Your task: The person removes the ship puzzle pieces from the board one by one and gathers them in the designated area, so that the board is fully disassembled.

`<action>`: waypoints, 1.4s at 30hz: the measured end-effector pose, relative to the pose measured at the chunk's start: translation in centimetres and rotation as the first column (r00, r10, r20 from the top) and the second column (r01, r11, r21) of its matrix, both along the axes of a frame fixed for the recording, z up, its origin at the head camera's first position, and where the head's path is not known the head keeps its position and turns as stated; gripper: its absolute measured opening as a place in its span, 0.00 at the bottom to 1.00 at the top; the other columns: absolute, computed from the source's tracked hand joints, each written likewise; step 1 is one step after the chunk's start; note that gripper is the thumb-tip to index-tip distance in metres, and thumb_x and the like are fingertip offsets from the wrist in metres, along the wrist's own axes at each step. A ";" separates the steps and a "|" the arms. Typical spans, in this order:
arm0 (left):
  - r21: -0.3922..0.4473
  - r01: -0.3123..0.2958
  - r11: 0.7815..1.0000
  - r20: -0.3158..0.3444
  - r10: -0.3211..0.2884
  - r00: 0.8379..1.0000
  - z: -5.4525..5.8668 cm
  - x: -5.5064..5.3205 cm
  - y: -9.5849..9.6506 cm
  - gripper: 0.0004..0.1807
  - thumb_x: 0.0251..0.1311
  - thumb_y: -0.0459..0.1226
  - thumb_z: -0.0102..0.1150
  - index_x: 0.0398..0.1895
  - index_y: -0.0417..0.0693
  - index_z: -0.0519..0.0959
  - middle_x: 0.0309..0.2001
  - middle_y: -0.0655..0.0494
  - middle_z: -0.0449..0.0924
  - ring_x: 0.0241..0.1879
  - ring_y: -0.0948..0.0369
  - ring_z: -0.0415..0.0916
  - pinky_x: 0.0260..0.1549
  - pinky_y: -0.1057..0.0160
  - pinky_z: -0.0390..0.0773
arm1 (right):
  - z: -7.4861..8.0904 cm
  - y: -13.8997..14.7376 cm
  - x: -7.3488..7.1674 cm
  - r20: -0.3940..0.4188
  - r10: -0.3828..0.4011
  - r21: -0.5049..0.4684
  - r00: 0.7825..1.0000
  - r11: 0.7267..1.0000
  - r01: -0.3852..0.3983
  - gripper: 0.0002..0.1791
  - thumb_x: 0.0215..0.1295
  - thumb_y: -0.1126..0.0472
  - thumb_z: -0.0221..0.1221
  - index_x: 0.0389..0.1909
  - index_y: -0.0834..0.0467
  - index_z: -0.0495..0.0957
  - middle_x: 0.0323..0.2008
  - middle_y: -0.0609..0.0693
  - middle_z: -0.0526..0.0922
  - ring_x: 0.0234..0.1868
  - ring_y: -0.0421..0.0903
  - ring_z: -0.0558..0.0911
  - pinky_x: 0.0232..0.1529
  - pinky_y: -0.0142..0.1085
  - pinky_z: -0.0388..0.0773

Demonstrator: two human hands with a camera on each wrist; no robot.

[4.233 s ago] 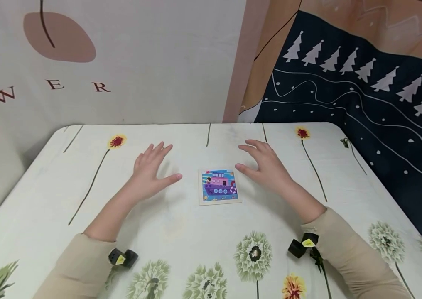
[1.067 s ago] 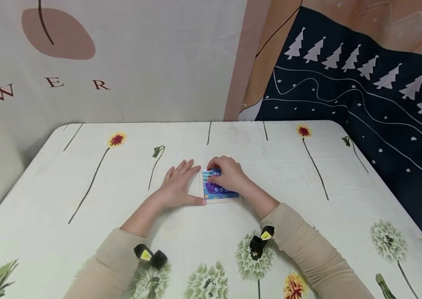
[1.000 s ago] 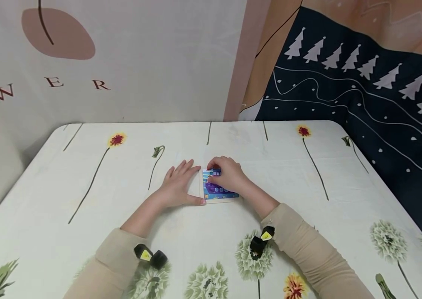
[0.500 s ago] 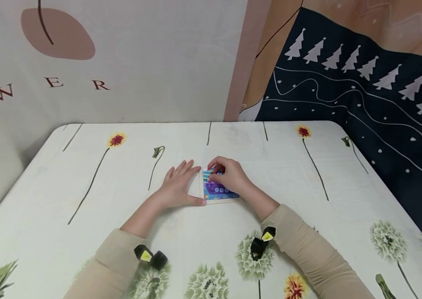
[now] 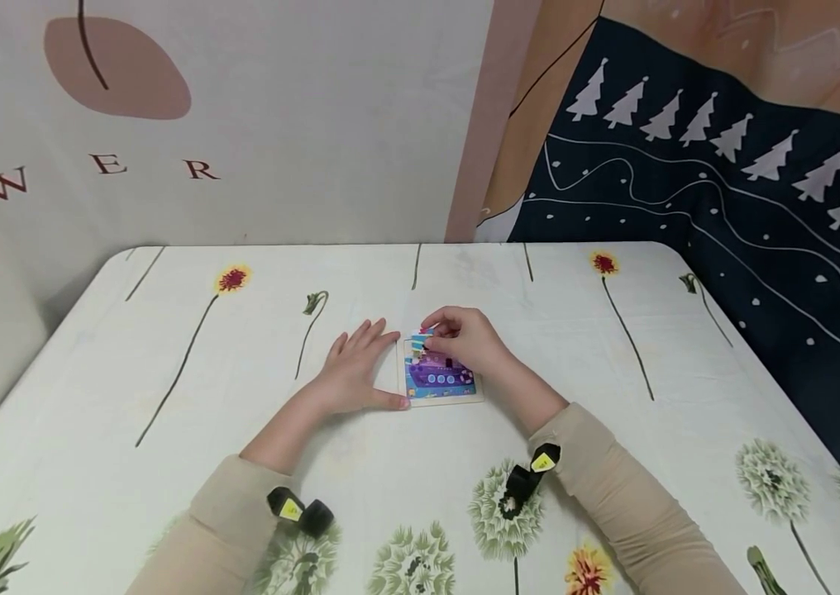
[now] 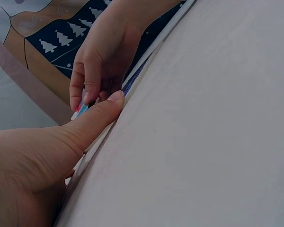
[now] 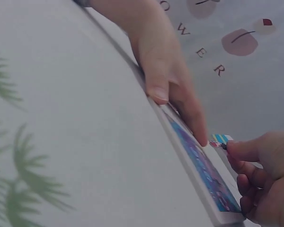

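A small square jigsaw puzzle (image 5: pixel 441 382) with a purple ship on blue lies flat in a pale frame, mid-table. My left hand (image 5: pixel 360 372) rests along its left side, fingers spread and thumb at the near left corner. Between thumb and fingers, my right hand (image 5: pixel 468 340) pinches a blue-striped puzzle piece (image 5: pixel 420 340) at the far left part of the puzzle. In the right wrist view the piece (image 7: pixel 222 138) is raised clear of the frame (image 7: pixel 191 182). The right hand hides the far right part of the puzzle in the head view.
A white cloth (image 5: pixel 360 504) printed with flowers and dandelions covers the table. Behind it hangs a pale curtain (image 5: pixel 316 124) with letters, and to the right a dark blue cloth (image 5: pixel 762 240) with white trees. Black wrist devices (image 5: pixel 301 510) sit at both cuffs.
Earlier both hands hovered apart from the puzzle; then the left came against its side and the right onto its top. In the last half second the right hand has lifted the puzzle piece.
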State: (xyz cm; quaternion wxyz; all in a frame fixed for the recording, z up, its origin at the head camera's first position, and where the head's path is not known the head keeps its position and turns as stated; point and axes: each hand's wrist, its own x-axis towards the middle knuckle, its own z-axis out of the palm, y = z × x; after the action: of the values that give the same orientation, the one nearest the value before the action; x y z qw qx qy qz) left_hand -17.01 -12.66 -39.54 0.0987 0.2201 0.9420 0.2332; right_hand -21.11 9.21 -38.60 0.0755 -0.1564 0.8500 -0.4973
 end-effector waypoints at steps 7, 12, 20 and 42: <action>0.002 -0.006 1.000 0.004 0.006 1.000 0.0 0.0 0.1 0.60 0.40 0.62 0.70 0.74 0.46 0.55 0.75 0.44 0.40 0.73 0.47 0.32 0.66 0.41 0.32 | 0.8 1.5 -0.7 0.050 0.024 0.025 0.998 0.999 -0.026 0.10 0.60 0.65 0.65 0.42 0.59 0.82 0.31 0.51 0.80 0.35 0.47 0.76 0.39 0.35 0.74; -0.005 -0.014 1.000 0.005 0.014 1.000 0.0 -0.1 0.1 0.60 0.40 0.62 0.71 0.74 0.46 0.55 0.75 0.43 0.40 0.73 0.47 0.32 0.66 0.41 0.32 | 1.1 3.1 -1.5 0.099 0.030 0.036 0.995 0.999 -0.034 0.10 0.61 0.66 0.64 0.43 0.59 0.81 0.32 0.53 0.79 0.36 0.48 0.75 0.39 0.35 0.72; -0.008 -0.017 1.000 0.004 0.017 1.000 -0.2 -0.1 0.1 0.59 0.41 0.61 0.71 0.74 0.47 0.55 0.76 0.45 0.39 0.74 0.48 0.31 0.66 0.42 0.31 | 1.3 5.5 -2.7 0.118 0.041 0.070 0.992 0.996 -0.050 0.11 0.60 0.67 0.64 0.45 0.61 0.81 0.33 0.54 0.80 0.38 0.49 0.75 0.40 0.36 0.72; 0.011 -0.005 1.000 -0.010 0.006 1.000 0.0 0.1 0.1 0.59 0.40 0.60 0.72 0.74 0.45 0.55 0.75 0.43 0.40 0.73 0.47 0.32 0.66 0.41 0.31 | 0.6 9.5 -3.9 0.128 0.017 0.138 0.992 0.990 -0.035 0.13 0.59 0.68 0.65 0.45 0.64 0.81 0.31 0.53 0.79 0.36 0.49 0.73 0.43 0.38 0.68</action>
State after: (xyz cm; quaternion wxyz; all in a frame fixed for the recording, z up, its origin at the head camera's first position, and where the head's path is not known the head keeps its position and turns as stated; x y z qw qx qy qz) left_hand -16.95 -12.57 -39.50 0.0923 0.2192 0.9418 0.2375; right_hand -25.06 18.67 -37.97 0.1464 -0.1299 0.8741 -0.4446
